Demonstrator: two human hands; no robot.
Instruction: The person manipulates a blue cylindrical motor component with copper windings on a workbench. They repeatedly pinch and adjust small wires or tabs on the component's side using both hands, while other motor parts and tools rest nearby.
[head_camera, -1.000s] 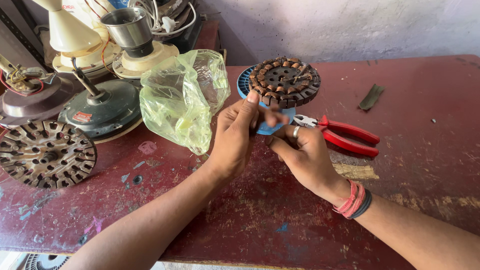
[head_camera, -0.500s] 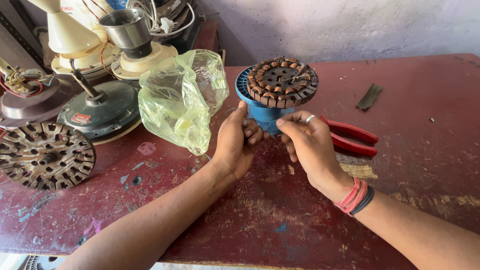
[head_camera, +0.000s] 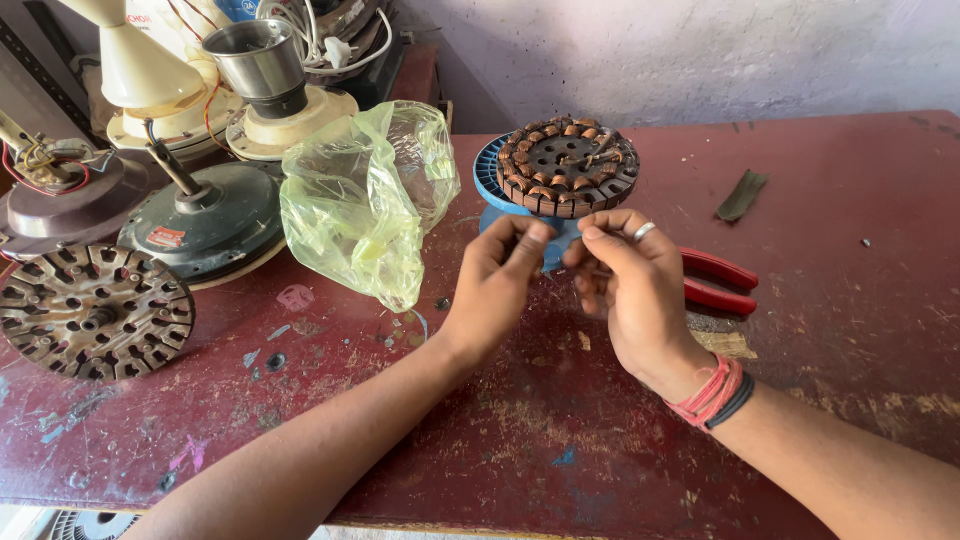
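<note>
A round motor stator (head_camera: 568, 165) with copper windings sits on a blue ribbed stand (head_camera: 487, 178) at the middle of the red table (head_camera: 560, 420). My left hand (head_camera: 500, 275) and my right hand (head_camera: 630, 285) meet just in front of the stand, below the stator. The fingertips of each hand are pinched together, close to the blue stand. Whatever may be between them is too small to see. My right hand wears a ring and has red and dark bands at the wrist.
Red-handled pliers (head_camera: 718, 280) lie behind my right hand. A crumpled yellow-green plastic bag (head_camera: 365, 200) stands to the left. Further left are a slotted metal rotor disc (head_camera: 90, 312), fan motor housings (head_camera: 205, 215) and a steel cup (head_camera: 262, 60). A dark scrap (head_camera: 741, 195) lies far right.
A second ago both hands worked low over the pliers. They then gripped the blue stand under the stator. Now they have drawn back slightly, fingertips pinched.
</note>
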